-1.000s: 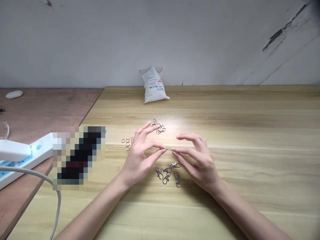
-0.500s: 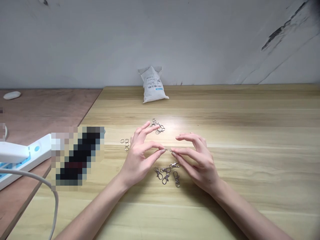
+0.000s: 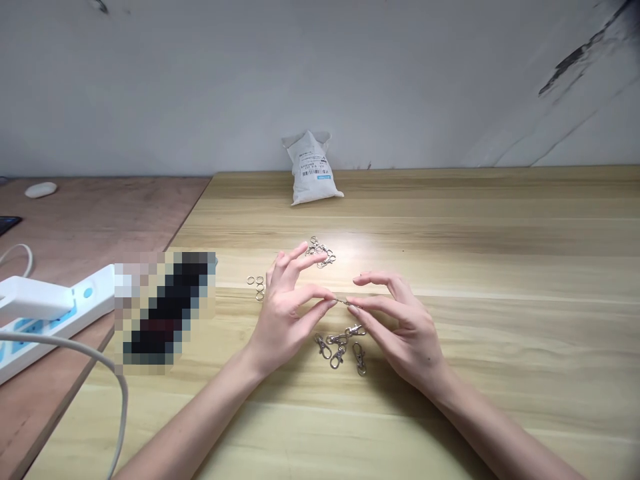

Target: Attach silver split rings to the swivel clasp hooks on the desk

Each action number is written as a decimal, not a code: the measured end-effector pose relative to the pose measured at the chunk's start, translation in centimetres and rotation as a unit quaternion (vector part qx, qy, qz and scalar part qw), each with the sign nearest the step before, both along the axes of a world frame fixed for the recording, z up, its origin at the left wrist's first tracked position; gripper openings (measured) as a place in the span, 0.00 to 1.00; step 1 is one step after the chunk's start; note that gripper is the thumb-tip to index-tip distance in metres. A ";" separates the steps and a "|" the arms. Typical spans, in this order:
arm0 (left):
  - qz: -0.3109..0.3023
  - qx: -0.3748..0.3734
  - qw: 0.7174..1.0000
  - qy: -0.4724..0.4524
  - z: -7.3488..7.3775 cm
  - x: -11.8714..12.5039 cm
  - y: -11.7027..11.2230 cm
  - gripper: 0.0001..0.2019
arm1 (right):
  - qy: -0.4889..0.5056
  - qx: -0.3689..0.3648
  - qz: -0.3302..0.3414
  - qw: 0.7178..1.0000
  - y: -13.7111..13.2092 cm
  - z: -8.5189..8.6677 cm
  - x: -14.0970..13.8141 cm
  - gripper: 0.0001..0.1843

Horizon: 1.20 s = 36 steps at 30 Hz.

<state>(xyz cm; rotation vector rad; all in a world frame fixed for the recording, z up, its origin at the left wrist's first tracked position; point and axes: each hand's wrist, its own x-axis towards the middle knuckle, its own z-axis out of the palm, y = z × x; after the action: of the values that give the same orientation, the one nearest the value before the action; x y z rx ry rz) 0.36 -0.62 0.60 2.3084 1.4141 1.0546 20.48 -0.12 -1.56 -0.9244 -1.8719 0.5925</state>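
Observation:
Between my fingertips is a small metal ring (image 3: 341, 301), seen almost edge-on and partly hidden. My left hand (image 3: 287, 313) pinches its left end between thumb and forefinger, the other fingers raised. On its right end, my right hand (image 3: 407, 333) closes thumb and forefinger, with the remaining fingers curled loosely. Just below the hands lie several silver lobster-claw clasps (image 3: 338, 357) on the wooden table. More clasps (image 3: 327, 257) sit in a small pile beyond my left fingers. Several loose rings (image 3: 260, 288) rest left of my left hand.
A white labelled packet (image 3: 314, 170) stands by the wall at the back. On the left, a power strip (image 3: 95, 293) with a plugged-in adapter lies across the brown table, its grey cable (image 3: 123, 407) curving forward. A dark pixelated object (image 3: 167, 310) lies nearby. A white oval object (image 3: 41, 190) is farther back.
The whole view has shifted slightly, so everything appears a little farther right. Both hands keep their pinch, and the held ring looks flatter, more edge-on.

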 end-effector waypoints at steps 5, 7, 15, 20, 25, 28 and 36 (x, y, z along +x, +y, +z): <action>0.007 0.025 0.999 0.026 -0.1 0.2 -0.1 0.05 | 0.009 -0.007 -0.013 1.000 -0.3 0.1 -0.2 0.11; 0.008 0.023 0.999 0.024 -0.1 0.1 -0.1 0.05 | 0.003 0.004 -0.012 1.000 -0.2 0.1 -0.2 0.12; -0.024 -0.007 1.000 0.013 -0.3 0.1 0.0 0.05 | -0.021 0.074 -0.010 0.997 -0.2 0.7 -0.5 0.12; -0.036 -0.028 0.999 -0.003 -0.3 0.3 0.0 0.05 | -0.009 0.045 -0.003 0.999 -0.3 0.9 -0.6 0.10; -0.019 -0.030 0.999 -0.006 -0.3 0.4 0.0 0.05 | 0.028 0.011 0.011 0.999 -0.1 0.8 -0.5 0.12; -0.016 -0.031 0.999 -0.010 -0.3 0.4 -0.1 0.05 | 0.048 -0.005 0.016 0.999 -0.1 0.8 -0.5 0.13; -0.020 -0.036 0.999 -0.014 -0.3 0.4 -0.1 0.04 | 0.053 -0.013 0.021 0.998 0.0 0.7 -0.4 0.14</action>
<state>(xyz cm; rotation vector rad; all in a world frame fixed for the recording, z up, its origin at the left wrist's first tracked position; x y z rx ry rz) 0.75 -0.70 0.30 2.2523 1.3665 1.0036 20.09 -0.15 -0.84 -0.8559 -1.7954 0.6799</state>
